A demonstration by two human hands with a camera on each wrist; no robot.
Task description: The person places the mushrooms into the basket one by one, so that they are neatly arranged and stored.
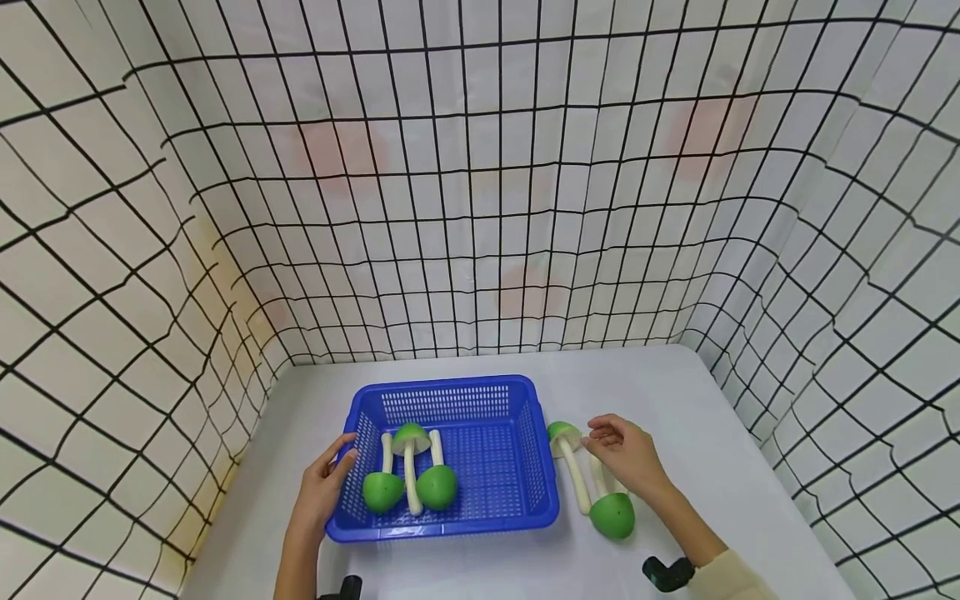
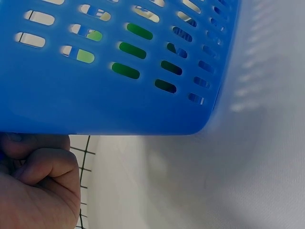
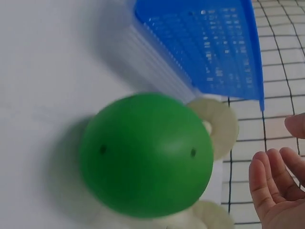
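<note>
A blue plastic basket [image 1: 495, 525] with slotted sides holds three toy mushrooms with green caps and pale stems, one of them a middle mushroom [image 1: 411, 435] with its cap away from me. My left hand [image 1: 318, 492] grips the basket's left rim; in the left wrist view its curled fingers [image 2: 52, 164] are at the rim. My right hand [image 1: 630, 454] hovers over mushrooms to the right of the basket, fingers loosely bent and holding nothing. Beneath it lie a near mushroom [image 1: 612, 517] and a mushroom beside the basket [image 1: 573, 475]. The right wrist view shows another pale cap underside [image 3: 212, 217], mostly hidden.
The white table [image 1: 450, 571] is enclosed at the back and sides by black wire grid [image 1: 480, 221] with white sheeting behind it. Black devices [image 1: 667, 575] are strapped near both wrists.
</note>
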